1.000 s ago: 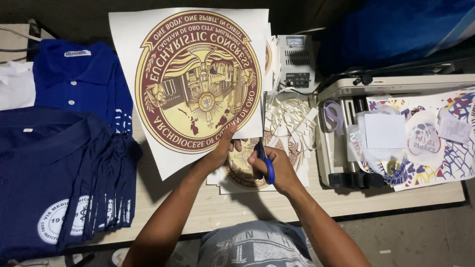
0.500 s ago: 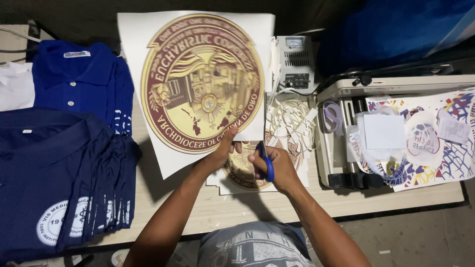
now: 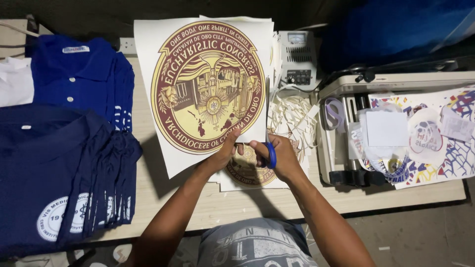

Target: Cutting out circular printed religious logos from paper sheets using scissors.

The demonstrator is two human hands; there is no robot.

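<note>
the left hand (image 3: 225, 153) pinches the lower edge of a large white sheet (image 3: 208, 84) printed with a round gold and maroon seal, holding it up over the counter (image 3: 163, 198). the right hand (image 3: 279, 155) is clenched around blue-handled scissors (image 3: 269, 148), their blades running up the sheet's right edge. paper strips (image 3: 289, 116) lie just beside, folded blue shirts (image 3: 64, 148) to the left.
</note>
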